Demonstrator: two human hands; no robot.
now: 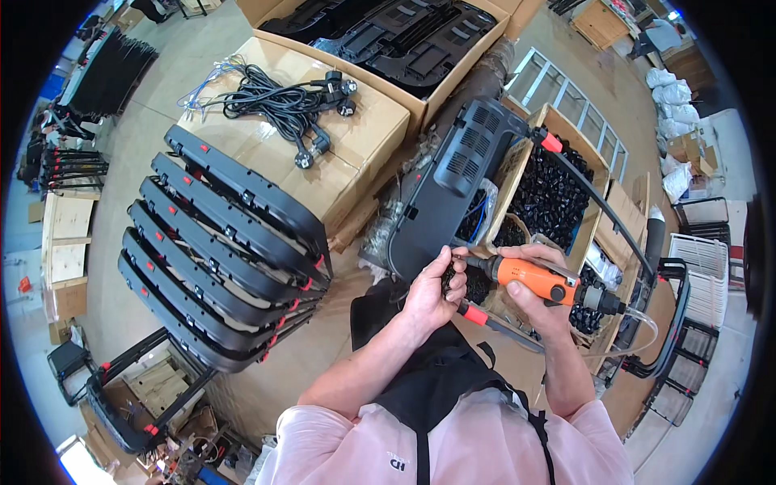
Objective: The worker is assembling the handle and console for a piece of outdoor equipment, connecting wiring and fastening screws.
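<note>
My right hand (540,311) is wrapped around an orange air screwdriver (525,275), held level with its tip toward the left. A clear hose (651,325) runs from the tool's rear end. My left hand (430,293) is closed by the tip, thumb and forefinger pinched at the bit; small dark pieces show between its fingers, too small to name. Just beyond the hands lies a long black plastic frame (420,214) with a vented cover (475,145) on its far end. One of its bars, with a red end piece (473,314), reaches below the tool.
Wooden bins of small black parts (558,190) stand at the right. Several black frames (234,198) are stacked at the left. Black power cables (279,105) lie on a cardboard box (356,145). Behind is an open carton of black panels (396,40); a ladder (578,105) lies farther right.
</note>
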